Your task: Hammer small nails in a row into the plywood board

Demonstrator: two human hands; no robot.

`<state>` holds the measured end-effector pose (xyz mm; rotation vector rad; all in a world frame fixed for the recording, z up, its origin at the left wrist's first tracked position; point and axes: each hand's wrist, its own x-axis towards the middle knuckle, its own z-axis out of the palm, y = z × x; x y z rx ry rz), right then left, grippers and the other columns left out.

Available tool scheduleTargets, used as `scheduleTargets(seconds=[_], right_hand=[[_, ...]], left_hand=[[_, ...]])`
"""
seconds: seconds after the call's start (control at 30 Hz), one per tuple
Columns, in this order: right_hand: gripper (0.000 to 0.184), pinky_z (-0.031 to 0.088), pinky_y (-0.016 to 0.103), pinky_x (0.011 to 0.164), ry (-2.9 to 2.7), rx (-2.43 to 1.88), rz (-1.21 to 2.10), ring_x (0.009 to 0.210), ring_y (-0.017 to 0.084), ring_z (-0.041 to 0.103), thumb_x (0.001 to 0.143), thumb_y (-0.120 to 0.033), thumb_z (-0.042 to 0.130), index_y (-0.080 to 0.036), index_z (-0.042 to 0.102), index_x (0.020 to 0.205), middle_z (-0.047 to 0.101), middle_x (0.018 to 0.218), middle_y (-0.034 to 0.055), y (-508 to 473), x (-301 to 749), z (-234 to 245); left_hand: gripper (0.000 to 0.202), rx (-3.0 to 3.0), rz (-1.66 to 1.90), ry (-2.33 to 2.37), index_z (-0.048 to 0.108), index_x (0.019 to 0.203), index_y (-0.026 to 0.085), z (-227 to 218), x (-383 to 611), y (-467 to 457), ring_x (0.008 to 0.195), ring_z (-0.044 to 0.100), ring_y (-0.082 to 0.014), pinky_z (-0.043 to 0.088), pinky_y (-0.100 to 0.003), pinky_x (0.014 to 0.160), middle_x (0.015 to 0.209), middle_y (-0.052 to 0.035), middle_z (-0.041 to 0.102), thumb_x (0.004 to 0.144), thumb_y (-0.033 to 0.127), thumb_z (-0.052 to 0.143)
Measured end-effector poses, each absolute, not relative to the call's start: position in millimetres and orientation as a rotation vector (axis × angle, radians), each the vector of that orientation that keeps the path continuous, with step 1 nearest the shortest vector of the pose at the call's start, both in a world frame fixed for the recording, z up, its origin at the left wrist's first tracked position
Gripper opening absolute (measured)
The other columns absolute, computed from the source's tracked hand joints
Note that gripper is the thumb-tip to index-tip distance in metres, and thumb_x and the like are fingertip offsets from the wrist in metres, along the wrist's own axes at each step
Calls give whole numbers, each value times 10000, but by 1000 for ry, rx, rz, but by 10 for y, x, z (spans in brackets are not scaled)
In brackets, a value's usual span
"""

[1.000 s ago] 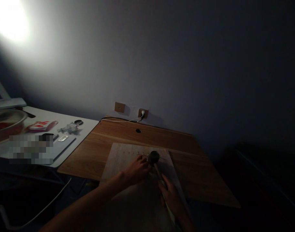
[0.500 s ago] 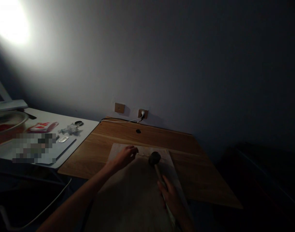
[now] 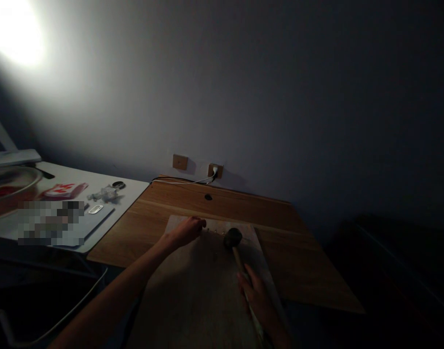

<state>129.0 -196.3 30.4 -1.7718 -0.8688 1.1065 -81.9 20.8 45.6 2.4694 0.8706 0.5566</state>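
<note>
While the right hand (image 3: 256,293) is grasping a mallet (image 3: 234,238), the left hand (image 3: 187,231) is bending its fingers over a pale board (image 3: 196,295).

The mallet is pointing toward the far side, its dark head showing over the far right part of the board; whether it is touching the wood, one cannot tell. Tiny shiny pins (image 3: 215,231) are forming a row between that head and the left hand, which is curling at the row's left end; whether it is pinching anything, one cannot tell. The board is lying on a wooden surface (image 3: 298,257) and jutting past its near edge. On the left, a white surface (image 3: 134,191) is carrying a red-and-white packet (image 3: 65,190) and a crumpled bag (image 3: 108,194). Along the far side, a white cable (image 3: 183,182) is running to a wall socket (image 3: 211,168).
</note>
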Motion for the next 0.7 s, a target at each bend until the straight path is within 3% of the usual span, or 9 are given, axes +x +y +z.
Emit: scheduleTargets(seconds=[0.23, 0.43, 0.7], right_hand=[[780, 353, 214, 345, -885, -1799, 1085, 420, 99, 460, 750, -650, 578, -142, 474, 1333, 538, 661, -59, -1964, 1296, 299], [741, 331, 207, 347, -888, -1784, 1090, 389, 85, 410, 755, -652, 578, -140, 536, 1290, 493, 607, -72, -1971, 1263, 291], [898, 355, 237, 369, -997, -1764, 1067, 404, 117, 471, 737, -730, 607, -125, 517, 1394, 579, 646, -34, -1857, 1084, 343]], left_hand=[[312, 2339, 707, 900, 699, 971, 212, 231, -789, 246, 854, 666, -170, 487, -240, 766, 938, -38, 721, 751, 33, 568], [384, 2243, 842, 961, 691, 1060, 185, 93, -831, 240, 839, 661, -147, 501, -223, 744, 1016, -50, 703, 723, 43, 576], [353, 2142, 823, 1001, 668, 1099, 193, -24, -823, 282, 764, 652, -132, 491, -212, 712, 900, -15, 733, 767, 93, 603]])
